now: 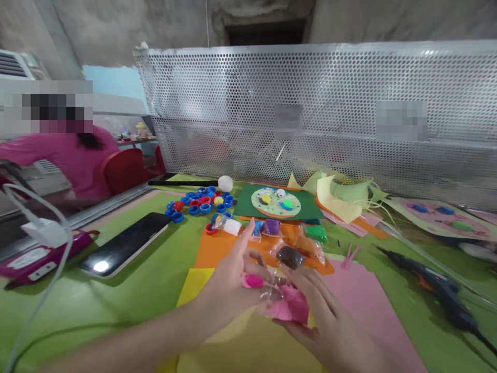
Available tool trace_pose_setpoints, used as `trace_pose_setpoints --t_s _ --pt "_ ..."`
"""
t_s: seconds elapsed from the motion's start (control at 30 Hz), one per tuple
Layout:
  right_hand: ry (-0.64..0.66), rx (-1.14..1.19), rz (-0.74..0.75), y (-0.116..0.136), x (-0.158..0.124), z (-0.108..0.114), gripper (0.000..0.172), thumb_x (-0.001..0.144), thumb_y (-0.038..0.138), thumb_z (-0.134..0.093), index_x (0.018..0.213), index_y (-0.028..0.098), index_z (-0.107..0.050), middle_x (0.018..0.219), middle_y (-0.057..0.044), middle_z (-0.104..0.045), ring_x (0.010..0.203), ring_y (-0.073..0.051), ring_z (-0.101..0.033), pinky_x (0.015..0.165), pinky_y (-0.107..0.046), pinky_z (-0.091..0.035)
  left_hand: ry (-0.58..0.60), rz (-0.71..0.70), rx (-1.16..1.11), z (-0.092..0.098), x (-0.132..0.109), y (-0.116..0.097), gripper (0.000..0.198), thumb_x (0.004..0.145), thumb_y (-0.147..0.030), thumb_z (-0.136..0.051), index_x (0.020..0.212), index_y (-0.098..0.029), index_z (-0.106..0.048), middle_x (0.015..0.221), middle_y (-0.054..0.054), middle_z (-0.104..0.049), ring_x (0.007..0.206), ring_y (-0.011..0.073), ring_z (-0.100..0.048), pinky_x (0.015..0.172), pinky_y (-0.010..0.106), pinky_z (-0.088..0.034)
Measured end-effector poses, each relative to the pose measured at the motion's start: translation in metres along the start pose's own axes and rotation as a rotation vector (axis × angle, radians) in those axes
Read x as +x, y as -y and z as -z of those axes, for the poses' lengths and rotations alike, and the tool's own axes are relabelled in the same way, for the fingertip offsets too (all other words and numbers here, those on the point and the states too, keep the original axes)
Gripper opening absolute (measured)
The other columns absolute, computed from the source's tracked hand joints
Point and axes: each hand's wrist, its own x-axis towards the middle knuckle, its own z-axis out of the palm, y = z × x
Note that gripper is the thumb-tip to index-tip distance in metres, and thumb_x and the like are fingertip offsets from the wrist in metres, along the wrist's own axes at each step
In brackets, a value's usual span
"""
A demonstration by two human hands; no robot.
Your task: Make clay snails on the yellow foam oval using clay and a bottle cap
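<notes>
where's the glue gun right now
In the head view the glue gun lies on the green table at the far right, just beyond the pink paper.

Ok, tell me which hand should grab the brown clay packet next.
Probably the right hand: its fingertips lie just below the brown clay packet, though it cradles the pink clay lump. The left hand sits further left, pinching a small pink piece.

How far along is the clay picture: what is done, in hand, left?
Done: the round disc carries several clay bits. In hand: left hand pinches a pink piece, right hand holds the pink clay packet. Left: the purple packet, green packet and brown packet lie beyond the hands.
</notes>
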Motion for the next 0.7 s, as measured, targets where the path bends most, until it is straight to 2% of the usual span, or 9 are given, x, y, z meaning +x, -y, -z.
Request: trace_pose_setpoints --t_s 0.13,0.2,0.33,0.4,0.5,0.7 --pt "-0.027 0.006 0.048 0.003 0.004 0.004 0.034 0.095 0.038 -0.024 0.115 0.015 -0.038 0.090 -0.010 -0.067 0.084 -0.021 -0.065 0.062 -0.029 -0.057 -0.063 0.008 0.077 -0.001 -0.001 -0.002 0.105 0.066 -0.023 -0.073 0.142 -0.018 0.000 0.066 -0.001 -0.068 0.111 0.0255 -0.047 0.096 0.041 -0.027" --pt "-0.033 -0.003 0.058 0.004 0.005 0.005 0.033 0.095 0.036 -0.023 0.115 0.014 -0.038 0.089 -0.010 -0.067 0.084 -0.020 -0.065 0.064 -0.029 -0.057 -0.072 0.015 0.072 -0.002 -0.001 -0.004 0.105 0.067 -0.022 -0.072 0.142 -0.017 0.001 0.063 -0.002 -0.067 0.107 0.0251 -0.049 0.094 0.040 -0.028" --pt "-0.018 -0.024 0.036 0.003 0.003 0.004 0.035 0.095 0.037 -0.023 0.116 0.015 -0.039 0.095 -0.011 -0.066 0.086 -0.021 -0.064 0.066 -0.029 -0.056 -0.099 0.018 0.022 -0.003 -0.002 -0.009 0.108 0.066 -0.020 -0.071 0.141 -0.018 0.007 0.067 -0.003 -0.067 0.089 0.0232 -0.058 0.084 0.036 -0.038" --pt "-0.023 -0.024 0.027 0.001 0.000 0.003 0.035 0.095 0.038 -0.025 0.117 0.015 -0.038 0.096 -0.011 -0.065 0.088 -0.021 -0.064 0.067 -0.030 -0.056 -0.101 0.022 -0.009 -0.003 -0.002 -0.011 0.106 0.066 -0.019 -0.070 0.142 -0.019 0.003 0.070 -0.002 -0.067 0.082 0.0221 -0.061 0.080 0.034 -0.040" --pt "-0.049 -0.019 0.014 -0.002 -0.003 0.001 0.034 0.094 0.037 -0.029 0.117 0.014 -0.039 0.096 -0.012 -0.064 0.091 -0.022 -0.063 0.069 -0.030 -0.056 -0.067 0.008 -0.063 0.000 0.000 -0.011 0.095 0.069 -0.023 -0.069 0.142 -0.019 -0.007 0.073 0.000 -0.068 0.083 0.0229 -0.063 0.079 0.033 -0.041" --pt "-0.082 -0.045 -0.032 -0.006 -0.005 0.000 0.037 0.093 0.042 -0.032 0.114 0.013 -0.042 0.094 -0.012 -0.064 0.091 -0.023 -0.063 0.067 -0.031 -0.057 -0.037 0.009 -0.054 0.009 0.010 -0.003 0.092 0.073 -0.027 -0.068 0.142 -0.018 -0.007 0.079 0.001 -0.069 0.088 0.0222 -0.061 0.088 0.036 -0.035"
